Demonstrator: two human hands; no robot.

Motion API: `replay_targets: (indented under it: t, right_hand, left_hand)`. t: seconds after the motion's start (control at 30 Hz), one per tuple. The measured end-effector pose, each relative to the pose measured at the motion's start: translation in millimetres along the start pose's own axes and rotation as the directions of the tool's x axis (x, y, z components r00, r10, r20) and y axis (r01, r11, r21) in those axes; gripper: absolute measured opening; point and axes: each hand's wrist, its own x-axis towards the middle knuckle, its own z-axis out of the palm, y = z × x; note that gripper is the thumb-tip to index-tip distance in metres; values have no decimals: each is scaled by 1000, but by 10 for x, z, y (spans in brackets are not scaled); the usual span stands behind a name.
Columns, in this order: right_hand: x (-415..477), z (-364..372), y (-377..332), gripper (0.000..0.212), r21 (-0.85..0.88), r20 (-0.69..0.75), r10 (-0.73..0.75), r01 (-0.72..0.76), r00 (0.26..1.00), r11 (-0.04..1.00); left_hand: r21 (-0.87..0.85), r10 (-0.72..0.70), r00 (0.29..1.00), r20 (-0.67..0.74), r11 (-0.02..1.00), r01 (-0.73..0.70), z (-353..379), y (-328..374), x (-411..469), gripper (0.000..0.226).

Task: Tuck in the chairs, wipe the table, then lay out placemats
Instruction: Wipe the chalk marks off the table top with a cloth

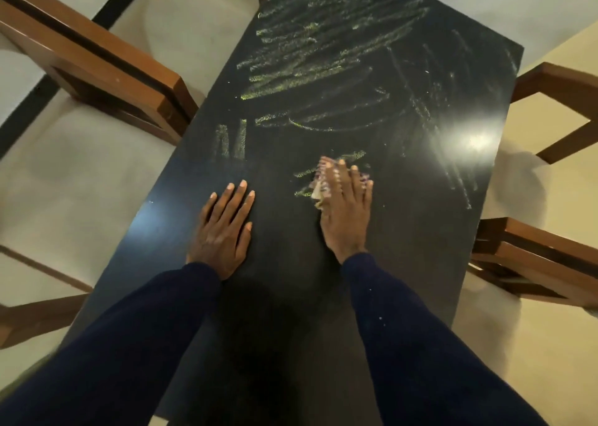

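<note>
Dark sleeves (129,344) nearest, both reaching onto black table (291,296). Left hand (223,231) flat and released, palm down, holding nothing; right hand (344,205) blurred, fingers spread, pressing pale cloth (318,192) that peeks out at its left edge. Yellowish streaks (323,69) beyond the cloth; wooden chairs (97,69) along both sides.

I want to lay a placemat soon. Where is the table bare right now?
The table is bare everywhere beyond the hands. The left hand lies flat near the left edge; the right hand presses a cloth mid-table. Streaks cover the far half.
</note>
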Motion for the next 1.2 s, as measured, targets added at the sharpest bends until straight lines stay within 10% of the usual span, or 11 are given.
replay_targets:
  t: [0.2, 0.43, 0.73, 0.97, 1.2]
  right_hand:
    - [-456, -146, 393, 76, 70, 137, -449, 443, 883, 894]
    - [301, -78, 196, 62, 12, 14, 72, -72, 997, 997]
    - [-104, -217, 320, 77, 65, 172, -578, 576, 798, 815]
    - [560, -105, 149, 67, 9, 9, 24, -24, 1000, 1000]
    - [-53, -96, -45, 84, 100, 176, -540, 531, 823, 841]
  left_hand:
    - [-23, -17, 1000, 2, 1000, 17, -41, 22, -4, 62]
    - [-31, -31, 999, 35, 999, 32, -27, 9, -3, 63]
    - [-35, -39, 998, 49, 999, 41, -59, 1, 13, 65]
    - [-28, -45, 997, 66, 998, 47, -43, -1, 14, 64]
    - [-30, -48, 997, 54, 998, 50, -73, -2, 8, 65]
